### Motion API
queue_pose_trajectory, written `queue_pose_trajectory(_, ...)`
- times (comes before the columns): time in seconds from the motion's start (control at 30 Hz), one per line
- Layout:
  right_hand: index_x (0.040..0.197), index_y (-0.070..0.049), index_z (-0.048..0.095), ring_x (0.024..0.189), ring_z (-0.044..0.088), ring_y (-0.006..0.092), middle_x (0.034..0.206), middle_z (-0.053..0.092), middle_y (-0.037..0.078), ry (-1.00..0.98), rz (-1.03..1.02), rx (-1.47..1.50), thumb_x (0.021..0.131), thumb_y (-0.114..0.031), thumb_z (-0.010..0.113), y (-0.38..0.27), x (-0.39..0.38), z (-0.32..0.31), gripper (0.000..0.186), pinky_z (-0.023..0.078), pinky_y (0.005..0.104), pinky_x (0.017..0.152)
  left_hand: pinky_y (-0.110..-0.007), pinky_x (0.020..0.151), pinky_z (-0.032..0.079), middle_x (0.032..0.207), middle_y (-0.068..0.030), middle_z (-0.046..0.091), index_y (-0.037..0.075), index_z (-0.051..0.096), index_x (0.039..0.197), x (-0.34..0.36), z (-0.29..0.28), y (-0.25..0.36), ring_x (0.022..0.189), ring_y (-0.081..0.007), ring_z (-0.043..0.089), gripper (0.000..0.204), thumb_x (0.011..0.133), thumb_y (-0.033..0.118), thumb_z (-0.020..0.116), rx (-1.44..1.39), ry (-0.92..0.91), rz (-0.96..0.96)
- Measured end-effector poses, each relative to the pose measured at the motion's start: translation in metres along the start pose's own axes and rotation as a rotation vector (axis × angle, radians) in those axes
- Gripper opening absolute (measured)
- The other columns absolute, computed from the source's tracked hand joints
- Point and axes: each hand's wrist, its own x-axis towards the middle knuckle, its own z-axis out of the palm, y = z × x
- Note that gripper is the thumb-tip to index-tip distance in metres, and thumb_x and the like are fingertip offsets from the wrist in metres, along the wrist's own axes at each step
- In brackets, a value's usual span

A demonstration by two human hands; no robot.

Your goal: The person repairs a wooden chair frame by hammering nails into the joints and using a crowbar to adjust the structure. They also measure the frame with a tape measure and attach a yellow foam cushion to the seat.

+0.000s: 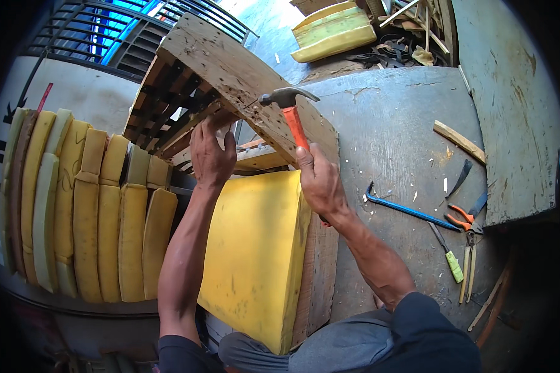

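Observation:
My right hand (320, 180) is wrapped round the orange handle of a claw hammer (295, 127). The hammer's dark head lies over the outer board of a worn wooden seat frame (230, 65), which is tilted and strung with black webbing (174, 93). My left hand (211, 152) reaches to the inner side of that board, its fingers closed on a short piece of wood (220, 118); some fingertips are hidden. Below both hands a thick yellow foam cushion (249, 248) rests on the wooden frame in front of my knees.
At the left stands a row of yellow foam pads (109, 230). A blue pry bar (410, 214), orange-handled pliers (460, 217), a green-handled tool (451, 261) and a wood offcut (459, 142) lie on the floor at right. A large board (510, 112) bounds the right side.

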Motion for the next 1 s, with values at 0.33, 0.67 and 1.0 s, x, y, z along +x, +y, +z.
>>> queue_pose_trajectory(0.33,0.095,-0.008,0.049,0.046,0.048,0.0122,0.056,0.048,-0.001,0.009,0.026,-0.052,0.107,-0.044,0.043,-0.010,0.003,0.010,0.039,0.039,0.0389,0.047,-0.045,0.091,0.048,0.099,-0.0132,0.072,0.011,0.070,0.109,0.025,0.048,-0.030,0.100,-0.0365,0.064,0.028,0.082,0.018,0.074,-0.178,-0.007,-0.136)
queue_pose_trajectory(0.67,0.101,-0.001,0.046,0.052,0.052,0.0427,0.064,0.055,0.025,0.008,0.043,0.017,0.106,-0.046,0.041,-0.002,0.005,0.003,0.045,0.039,0.0523,0.050,-0.046,0.082,0.051,0.097,-0.0118,0.073,0.013,0.070,0.109,0.026,0.047,-0.029,0.096,-0.0369,0.065,0.026,0.083,0.018,0.074,-0.172,0.004,-0.149)
queue_pose_trajectory(1.0,0.100,-0.007,0.048,0.051,0.052,0.0145,0.068,0.053,0.001,-0.044,0.150,0.140,0.106,-0.049,0.042,-0.002,0.003,-0.012,0.043,0.041,0.0355,0.046,-0.043,0.080,0.052,0.095,-0.0097,0.075,0.010,0.070,0.103,0.019,0.038,-0.039,0.091,-0.0337,0.068,0.024,0.081,0.016,0.075,-0.246,-0.041,-0.143)
